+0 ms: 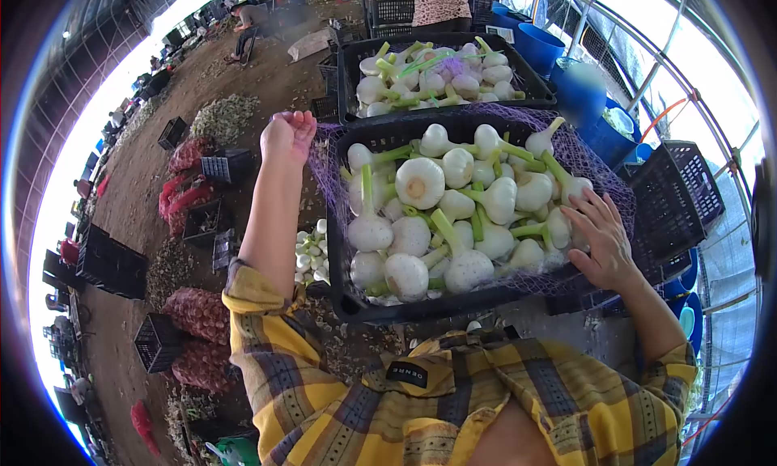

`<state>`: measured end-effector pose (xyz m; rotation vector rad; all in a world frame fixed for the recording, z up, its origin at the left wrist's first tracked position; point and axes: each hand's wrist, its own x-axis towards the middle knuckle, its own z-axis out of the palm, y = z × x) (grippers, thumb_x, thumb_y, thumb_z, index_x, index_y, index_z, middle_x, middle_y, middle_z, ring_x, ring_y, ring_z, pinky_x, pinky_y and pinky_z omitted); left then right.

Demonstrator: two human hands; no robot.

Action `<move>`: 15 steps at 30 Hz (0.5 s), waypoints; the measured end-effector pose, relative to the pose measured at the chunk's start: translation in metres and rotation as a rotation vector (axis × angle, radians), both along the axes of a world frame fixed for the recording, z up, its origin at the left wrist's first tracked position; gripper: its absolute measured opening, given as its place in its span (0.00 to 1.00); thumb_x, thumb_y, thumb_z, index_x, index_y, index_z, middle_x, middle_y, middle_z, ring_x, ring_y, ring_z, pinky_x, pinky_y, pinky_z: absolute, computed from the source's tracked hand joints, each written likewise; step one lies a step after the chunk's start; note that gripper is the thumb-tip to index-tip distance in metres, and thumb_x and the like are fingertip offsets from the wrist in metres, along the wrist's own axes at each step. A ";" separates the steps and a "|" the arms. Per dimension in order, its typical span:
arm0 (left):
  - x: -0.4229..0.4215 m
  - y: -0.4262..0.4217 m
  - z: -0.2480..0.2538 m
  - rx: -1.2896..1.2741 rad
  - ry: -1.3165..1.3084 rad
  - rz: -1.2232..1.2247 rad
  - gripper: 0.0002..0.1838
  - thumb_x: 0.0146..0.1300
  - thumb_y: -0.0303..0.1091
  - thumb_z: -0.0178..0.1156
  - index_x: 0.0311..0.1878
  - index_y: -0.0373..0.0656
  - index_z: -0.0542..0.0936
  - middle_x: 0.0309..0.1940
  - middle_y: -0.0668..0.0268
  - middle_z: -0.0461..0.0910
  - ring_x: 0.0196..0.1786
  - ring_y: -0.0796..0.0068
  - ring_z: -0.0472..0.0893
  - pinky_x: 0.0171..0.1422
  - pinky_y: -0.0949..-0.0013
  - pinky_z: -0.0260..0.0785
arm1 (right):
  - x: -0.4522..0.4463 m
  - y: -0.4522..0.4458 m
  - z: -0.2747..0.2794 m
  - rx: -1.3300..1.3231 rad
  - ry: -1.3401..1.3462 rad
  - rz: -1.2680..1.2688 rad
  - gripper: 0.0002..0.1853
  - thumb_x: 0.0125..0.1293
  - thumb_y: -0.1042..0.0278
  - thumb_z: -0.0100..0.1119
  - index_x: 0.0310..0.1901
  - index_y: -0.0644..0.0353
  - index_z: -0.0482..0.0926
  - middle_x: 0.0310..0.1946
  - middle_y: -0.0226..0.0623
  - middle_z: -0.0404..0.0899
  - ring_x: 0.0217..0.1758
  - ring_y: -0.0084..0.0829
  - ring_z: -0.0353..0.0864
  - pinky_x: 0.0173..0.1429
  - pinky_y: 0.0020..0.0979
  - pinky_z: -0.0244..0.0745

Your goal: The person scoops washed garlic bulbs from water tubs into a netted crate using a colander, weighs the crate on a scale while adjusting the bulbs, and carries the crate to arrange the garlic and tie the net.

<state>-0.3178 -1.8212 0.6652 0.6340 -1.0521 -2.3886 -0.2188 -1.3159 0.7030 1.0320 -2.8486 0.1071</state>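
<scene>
A black plastic crate (477, 311) in front of me is heaped with white garlic bulbs (421, 183) that have short green stems. Purple mesh net (597, 160) lines the crate and spills over its rim on the left, back and right. Beyond the crate's left back corner, my left hand (289, 139) is closed, its curled fingers at the edge of the stretched net; the exact grip is partly hidden. Fingers spread, my right hand (603, 243) lies over the net and bulbs at the crate's right side.
Directly behind stands a second crate (348, 86) of garlic. Blue barrels (541, 49) and an empty black crate (688, 183) are at right. More bulbs (311, 254) lie low at left, with filled red net sacks (198, 315) farther off. A person (441, 1) stands behind the crates.
</scene>
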 end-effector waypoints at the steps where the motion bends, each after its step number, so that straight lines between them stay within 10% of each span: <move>1: -0.007 0.002 -0.001 -0.013 0.012 -0.016 0.09 0.68 0.29 0.41 0.32 0.41 0.70 0.24 0.64 0.75 0.30 0.64 0.78 0.49 0.56 0.75 | 0.001 0.000 0.000 0.005 -0.010 -0.003 0.35 0.61 0.38 0.46 0.62 0.58 0.69 0.64 0.49 0.65 0.72 0.51 0.54 0.74 0.53 0.39; 9: -0.017 -0.035 -0.032 0.149 0.104 0.070 0.07 0.62 0.21 0.41 0.31 0.43 0.66 0.19 0.65 0.67 0.22 0.67 0.71 0.45 0.56 0.74 | 0.004 0.003 -0.001 -0.027 0.022 0.007 0.37 0.61 0.34 0.43 0.60 0.59 0.72 0.62 0.49 0.67 0.72 0.51 0.55 0.74 0.54 0.39; 15: 0.012 -0.005 0.073 -0.101 0.209 0.010 0.11 0.70 0.28 0.44 0.28 0.43 0.68 0.15 0.71 0.62 0.19 0.74 0.68 0.45 0.62 0.76 | -0.001 0.006 -0.005 -0.038 0.045 0.024 0.38 0.62 0.33 0.42 0.59 0.61 0.72 0.62 0.50 0.67 0.71 0.51 0.55 0.74 0.54 0.40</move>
